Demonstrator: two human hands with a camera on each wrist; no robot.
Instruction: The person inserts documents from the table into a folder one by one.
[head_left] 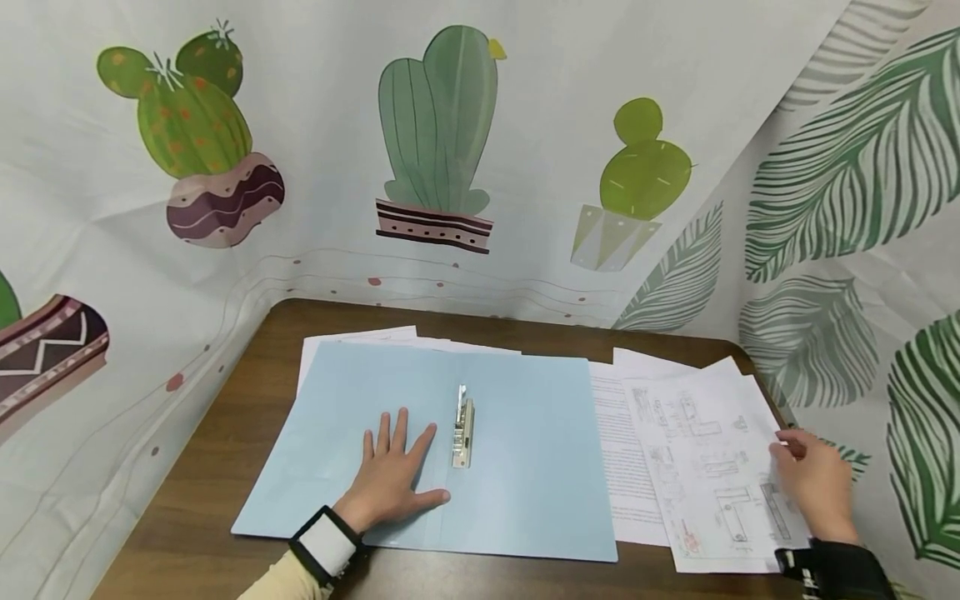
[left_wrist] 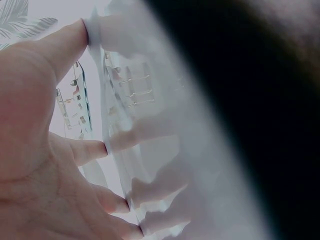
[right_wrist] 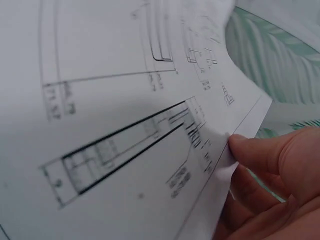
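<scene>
An open blue folder [head_left: 427,450] lies mid-bench [head_left: 225,417]. The left hand [head_left: 393,479], fingers spread flat, presses its left leaf, steadying it. At three o'clock, the right hand [head_left: 813,483] pinches the edge of a drawing sheet [head_left: 712,467], thumb on top, lifting it.

The left hand [head_left: 393,475] lies flat on the open folder [head_left: 525,467], its clip [head_left: 462,427] just right. Further right, the right hand [head_left: 813,483] pinches the drawing [head_left: 705,467] atop the papers [head_left: 626,467].
</scene>
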